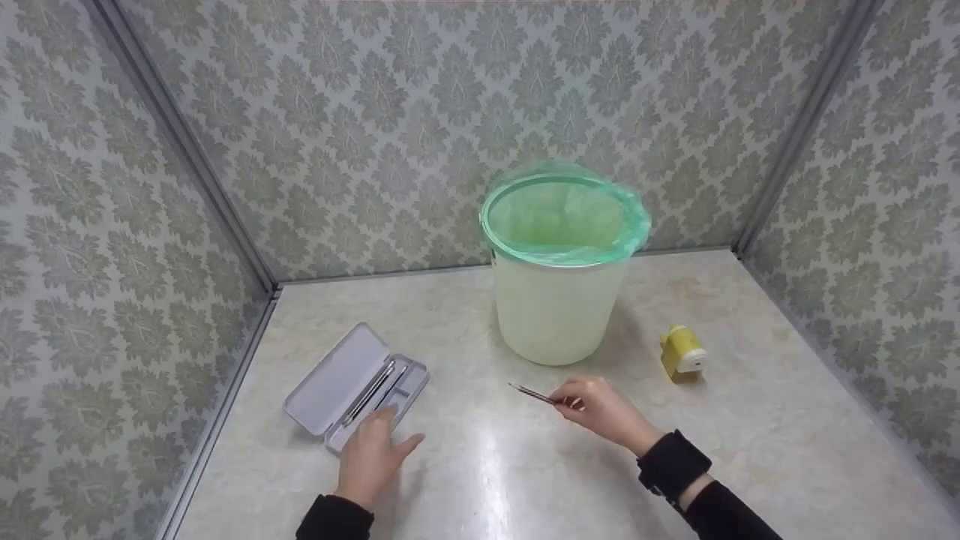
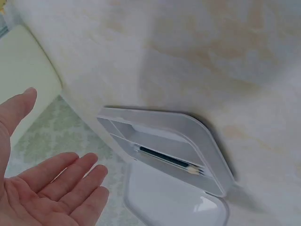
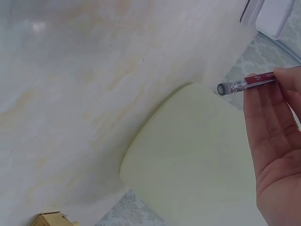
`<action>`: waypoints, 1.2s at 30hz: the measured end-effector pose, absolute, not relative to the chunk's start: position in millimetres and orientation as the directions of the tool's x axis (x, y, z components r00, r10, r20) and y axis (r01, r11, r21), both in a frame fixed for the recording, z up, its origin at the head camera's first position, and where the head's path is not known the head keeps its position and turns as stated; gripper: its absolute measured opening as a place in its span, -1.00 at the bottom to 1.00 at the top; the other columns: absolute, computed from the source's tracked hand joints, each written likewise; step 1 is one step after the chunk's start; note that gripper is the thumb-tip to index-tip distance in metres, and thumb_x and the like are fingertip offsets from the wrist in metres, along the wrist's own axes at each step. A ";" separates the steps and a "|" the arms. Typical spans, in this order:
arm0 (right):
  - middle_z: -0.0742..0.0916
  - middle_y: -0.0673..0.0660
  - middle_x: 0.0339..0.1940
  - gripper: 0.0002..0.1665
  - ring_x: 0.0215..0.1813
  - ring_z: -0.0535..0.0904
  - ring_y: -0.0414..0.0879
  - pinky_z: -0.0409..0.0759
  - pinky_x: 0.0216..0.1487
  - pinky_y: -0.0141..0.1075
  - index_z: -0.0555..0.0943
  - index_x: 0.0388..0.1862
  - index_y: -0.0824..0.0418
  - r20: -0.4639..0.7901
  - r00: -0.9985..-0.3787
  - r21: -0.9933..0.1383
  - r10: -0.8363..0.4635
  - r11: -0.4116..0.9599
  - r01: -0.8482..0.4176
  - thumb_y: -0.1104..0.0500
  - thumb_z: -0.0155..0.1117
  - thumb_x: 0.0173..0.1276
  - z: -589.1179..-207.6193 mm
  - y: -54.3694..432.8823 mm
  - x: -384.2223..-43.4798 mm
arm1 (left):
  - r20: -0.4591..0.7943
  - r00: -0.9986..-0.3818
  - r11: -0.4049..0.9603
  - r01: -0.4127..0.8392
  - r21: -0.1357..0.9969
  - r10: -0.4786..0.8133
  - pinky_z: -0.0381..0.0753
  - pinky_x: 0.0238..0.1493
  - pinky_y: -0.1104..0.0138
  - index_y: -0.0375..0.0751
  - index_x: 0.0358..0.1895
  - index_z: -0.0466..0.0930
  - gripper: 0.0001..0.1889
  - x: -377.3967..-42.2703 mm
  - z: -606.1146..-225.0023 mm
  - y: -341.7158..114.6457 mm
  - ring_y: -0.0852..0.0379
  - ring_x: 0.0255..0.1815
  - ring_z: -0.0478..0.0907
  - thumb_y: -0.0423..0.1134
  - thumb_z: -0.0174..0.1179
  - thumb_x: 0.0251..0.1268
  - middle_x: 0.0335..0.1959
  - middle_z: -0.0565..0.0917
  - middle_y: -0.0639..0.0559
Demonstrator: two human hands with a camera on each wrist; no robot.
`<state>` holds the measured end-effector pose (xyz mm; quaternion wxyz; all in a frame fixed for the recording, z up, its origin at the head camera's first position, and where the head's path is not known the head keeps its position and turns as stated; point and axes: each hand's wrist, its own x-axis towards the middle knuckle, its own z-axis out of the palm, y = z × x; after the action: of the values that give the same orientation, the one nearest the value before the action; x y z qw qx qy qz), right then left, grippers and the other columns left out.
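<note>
My right hand (image 1: 604, 414) pinches a dark red pencil (image 1: 534, 394) between thumb and fingers, above the table in front of the bin. Its sharpened tip points left, and the eraser end (image 3: 224, 89) with a metal band faces the right wrist camera. On the left lies a pale grey pencil case (image 1: 337, 379), its lid folded back. Several pencils (image 2: 169, 160) lie in its long compartment. My left hand (image 1: 371, 459) is over the near end of the case, thumb spread out to the right. The left wrist view shows those fingers extended and holding nothing.
A pale cream bin (image 1: 559, 311) lined with a green plastic bag (image 1: 637, 225) stands upright at the back. To its right sits a small yellow object (image 1: 682, 352) with a white round front. Patterned walls (image 1: 450, 112) enclose the table (image 1: 465, 465) at the back and sides.
</note>
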<state>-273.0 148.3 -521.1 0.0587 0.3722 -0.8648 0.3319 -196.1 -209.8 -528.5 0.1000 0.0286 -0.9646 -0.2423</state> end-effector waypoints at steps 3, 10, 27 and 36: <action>0.82 0.14 -0.31 -0.84 -0.28 0.77 -0.09 0.76 -0.24 -0.33 0.80 -0.17 0.28 0.357 -0.718 -0.549 -0.598 0.487 -0.679 0.40 0.39 0.31 -519.6 146.0 -270.5 | 0.169 -0.983 0.823 0.041 0.566 -0.068 0.64 0.21 -0.07 -0.41 0.19 0.62 -0.37 -197.3 -525.3 -192.7 -0.29 0.23 0.65 -0.06 0.52 0.13 0.18 0.70 -0.34; 0.81 0.12 -0.30 -0.84 -0.25 0.78 -0.11 0.74 -0.22 -0.44 0.80 -0.16 0.25 0.364 -0.727 -0.587 -0.582 0.462 -0.664 0.38 0.40 0.31 -516.6 137.9 -263.3 | 0.161 -0.986 0.625 0.149 0.766 0.038 0.57 0.33 -0.05 -0.33 0.20 0.64 -0.46 -201.5 -520.7 -159.3 -0.23 0.29 0.63 -0.07 0.45 0.24 0.19 0.73 -0.24; 0.82 0.13 -0.22 -0.85 -0.17 0.79 -0.13 0.74 -0.15 -0.45 0.80 -0.12 0.19 0.331 -0.705 -0.677 -0.627 0.362 -0.640 0.32 0.38 0.38 -511.0 118.4 -251.2 | 0.075 -0.997 0.117 0.073 0.990 -0.011 0.72 0.01 0.45 -0.29 0.02 0.77 -0.66 -207.5 -523.6 -112.5 0.11 -0.03 0.80 -0.17 0.45 0.25 -0.01 0.82 -0.18; 0.82 0.12 -0.18 -0.84 -0.13 0.79 -0.12 0.74 -0.12 -0.43 0.79 -0.08 0.17 0.305 -0.703 -0.674 -0.642 0.375 -0.636 0.29 0.35 0.42 -508.6 113.2 -249.4 | 0.052 -0.997 0.087 0.047 0.995 -0.058 0.72 0.01 0.45 -0.32 -0.08 0.80 -0.72 -210.6 -522.4 -107.7 0.21 -0.09 0.78 -0.19 0.44 0.27 -0.08 0.84 -0.16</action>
<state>-249.4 113.2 -508.6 -0.0040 0.3854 -0.8292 0.4048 -210.6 -107.7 -522.4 0.0387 0.0038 -0.7363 -0.6755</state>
